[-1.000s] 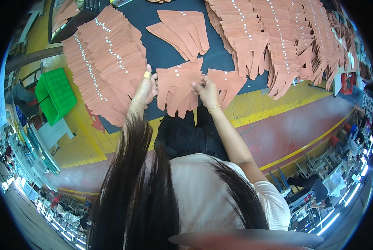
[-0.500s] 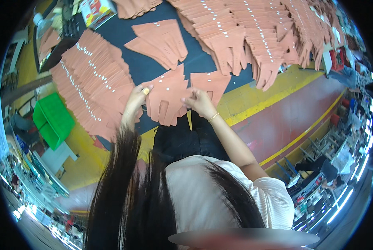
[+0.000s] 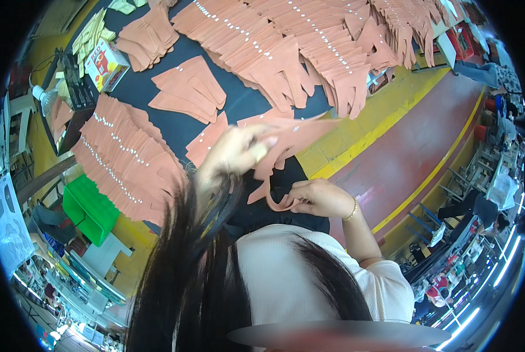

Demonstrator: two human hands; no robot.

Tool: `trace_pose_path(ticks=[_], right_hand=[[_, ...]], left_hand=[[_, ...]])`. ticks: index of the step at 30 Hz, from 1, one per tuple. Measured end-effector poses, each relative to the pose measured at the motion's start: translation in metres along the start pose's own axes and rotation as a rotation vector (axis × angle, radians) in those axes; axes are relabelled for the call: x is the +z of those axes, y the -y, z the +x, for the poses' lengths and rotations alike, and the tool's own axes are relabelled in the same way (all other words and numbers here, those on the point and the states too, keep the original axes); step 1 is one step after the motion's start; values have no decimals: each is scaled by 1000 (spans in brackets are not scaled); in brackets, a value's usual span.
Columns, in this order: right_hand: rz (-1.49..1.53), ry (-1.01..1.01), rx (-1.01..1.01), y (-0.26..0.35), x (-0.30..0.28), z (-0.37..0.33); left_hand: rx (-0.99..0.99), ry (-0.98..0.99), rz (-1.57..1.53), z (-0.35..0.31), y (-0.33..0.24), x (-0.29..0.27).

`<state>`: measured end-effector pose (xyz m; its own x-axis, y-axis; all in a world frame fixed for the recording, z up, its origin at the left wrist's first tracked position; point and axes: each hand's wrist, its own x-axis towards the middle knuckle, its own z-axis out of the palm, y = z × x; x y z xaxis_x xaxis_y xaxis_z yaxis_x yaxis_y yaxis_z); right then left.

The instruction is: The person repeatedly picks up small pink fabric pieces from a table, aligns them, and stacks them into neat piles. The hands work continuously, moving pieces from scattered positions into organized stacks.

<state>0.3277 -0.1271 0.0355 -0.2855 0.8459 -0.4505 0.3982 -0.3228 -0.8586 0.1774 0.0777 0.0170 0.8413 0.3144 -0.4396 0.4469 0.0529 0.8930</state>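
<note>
A salmon-coloured glove-shaped cut piece (image 3: 295,141) is stretched between my two hands above the table's near edge. My left hand (image 3: 236,149), somewhat blurred, pinches it at its upper left side. Lower and to the right, my right hand (image 3: 324,198) grips a curled strip at the piece's near end. Under and beside my left hand lies another salmon piece (image 3: 207,139) with a small white sticker. Just beyond it, a small fanned stack (image 3: 189,91) of similar pieces rests on the dark table.
Long overlapping rows of salmon pieces (image 3: 239,38) with white stickers cover the far side. More rows (image 3: 124,158) lie at the left. A colourful box (image 3: 106,66) stands at the far left of the dark table (image 3: 139,82). A green crate (image 3: 89,208) sits beyond the left edge.
My right hand has moved toward me and right, pulling one end of a piece into a curl. My left hand has moved right. The view has shifted.
</note>
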Motion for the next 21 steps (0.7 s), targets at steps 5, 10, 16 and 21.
trace_pose_path(ticks=[5,10,16,21], right_hand=[[-17,-116,27,-10,-4,-10],[-20,-178,94,-15,-14,-15],[-1,-182,82,-15,-18,-10],[-54,-150,71,-8,-22,-3]], left_hand=[[-62,-295,-338,112,40,11],[-95,-544,-245,158,91,3],[-37,-737,-172,165,119,15],[-41,-765,5,164,102,12]])
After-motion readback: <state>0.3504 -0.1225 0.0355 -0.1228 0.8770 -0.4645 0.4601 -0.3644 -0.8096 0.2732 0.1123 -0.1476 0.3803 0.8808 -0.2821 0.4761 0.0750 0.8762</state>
